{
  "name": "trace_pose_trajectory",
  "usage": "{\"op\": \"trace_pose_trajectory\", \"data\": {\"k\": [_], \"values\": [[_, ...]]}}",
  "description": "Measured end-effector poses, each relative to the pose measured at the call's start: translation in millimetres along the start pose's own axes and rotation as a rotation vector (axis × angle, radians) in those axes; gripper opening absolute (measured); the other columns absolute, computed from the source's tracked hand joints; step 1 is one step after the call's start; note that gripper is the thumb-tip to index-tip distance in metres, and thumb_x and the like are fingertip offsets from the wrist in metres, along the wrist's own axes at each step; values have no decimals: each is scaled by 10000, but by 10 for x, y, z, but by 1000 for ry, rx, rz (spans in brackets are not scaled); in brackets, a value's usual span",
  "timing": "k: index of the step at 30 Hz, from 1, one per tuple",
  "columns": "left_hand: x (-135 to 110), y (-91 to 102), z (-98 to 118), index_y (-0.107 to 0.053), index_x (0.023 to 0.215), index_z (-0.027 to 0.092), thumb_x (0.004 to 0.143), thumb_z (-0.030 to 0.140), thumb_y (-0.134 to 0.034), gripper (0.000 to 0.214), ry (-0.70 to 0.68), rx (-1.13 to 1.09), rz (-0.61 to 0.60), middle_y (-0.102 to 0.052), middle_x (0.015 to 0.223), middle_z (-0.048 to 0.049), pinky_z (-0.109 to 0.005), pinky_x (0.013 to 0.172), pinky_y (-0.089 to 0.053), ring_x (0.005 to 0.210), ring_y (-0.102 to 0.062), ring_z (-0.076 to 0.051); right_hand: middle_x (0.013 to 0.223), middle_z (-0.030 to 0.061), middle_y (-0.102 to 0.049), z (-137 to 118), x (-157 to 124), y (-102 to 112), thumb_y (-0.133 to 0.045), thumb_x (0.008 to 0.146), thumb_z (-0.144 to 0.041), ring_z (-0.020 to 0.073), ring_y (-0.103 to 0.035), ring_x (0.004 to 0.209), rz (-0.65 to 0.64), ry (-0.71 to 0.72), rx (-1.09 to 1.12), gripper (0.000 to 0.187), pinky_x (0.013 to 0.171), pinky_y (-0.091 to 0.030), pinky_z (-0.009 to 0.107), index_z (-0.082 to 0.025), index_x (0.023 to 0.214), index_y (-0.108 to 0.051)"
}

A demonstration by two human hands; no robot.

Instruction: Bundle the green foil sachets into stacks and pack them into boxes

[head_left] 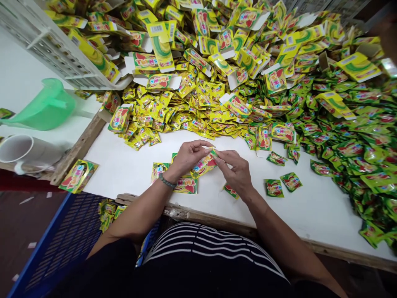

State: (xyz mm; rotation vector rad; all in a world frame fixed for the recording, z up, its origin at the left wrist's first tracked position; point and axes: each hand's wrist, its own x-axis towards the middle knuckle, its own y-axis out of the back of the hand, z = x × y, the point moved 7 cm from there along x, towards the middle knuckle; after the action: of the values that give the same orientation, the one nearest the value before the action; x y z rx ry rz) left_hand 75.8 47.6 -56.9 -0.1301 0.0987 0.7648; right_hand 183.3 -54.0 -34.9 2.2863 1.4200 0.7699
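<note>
Pinching a printed yellow pack [203, 167] above the middle of the near edge of the counter [310, 211], the fingers of the left hand [190, 157] and right hand [238, 171] meet at its upper end, while other packs [187, 186] lie beneath the left wrist. Right of the right hand, two green sachets [274, 188] lie flat. Farther off, heaped yellow sachets [198, 99] and, toward the right edge, more green sachets [378, 145] spread below jumbled boxes [161, 47] along the far edge.
</note>
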Motion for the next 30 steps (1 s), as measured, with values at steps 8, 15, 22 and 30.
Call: {"op": "trace_pose_trajectory", "data": {"k": [8,15,22,30], "values": [[-8,298,278,-713,959,202,845,359,-592,229,-71,451,-24,-412,526,47,-227,506,-220,490,-301,-95,1547,97,-400,452,-563,291,-829,667,-412,393,-360,1360,-567,-48,-433,759,1020,-409,596,-342,1372,-555],[1,267,238,-710,946,221,890,297,-487,242,-78,842,-125,-533,600,4,-252,587,-303,561,-436,-143,1342,116,-597,674,-544,310,-777,730,-422,359,-497,1208,-427,-61,-486,588,949,-455,538,-284,1279,-615],[-20,373,358,-720,925,170,786,363,-660,245,-115,1068,-16,-675,1039,-125,-329,819,-450,953,-607,-261,895,69,-691,738,-208,463,-667,717,-692,233,-623,803,82,-408,-33,543,727,-518,392,-208,960,-622],[45,-179,5,-614,872,161,773,501,-694,364,11,255,83,-628,737,-10,-250,633,-440,721,-569,-160,846,53,-695,386,172,-62,-372,934,-595,172,-641,727,-132,-284,286,488,675,-549,326,-202,909,-661]]}}
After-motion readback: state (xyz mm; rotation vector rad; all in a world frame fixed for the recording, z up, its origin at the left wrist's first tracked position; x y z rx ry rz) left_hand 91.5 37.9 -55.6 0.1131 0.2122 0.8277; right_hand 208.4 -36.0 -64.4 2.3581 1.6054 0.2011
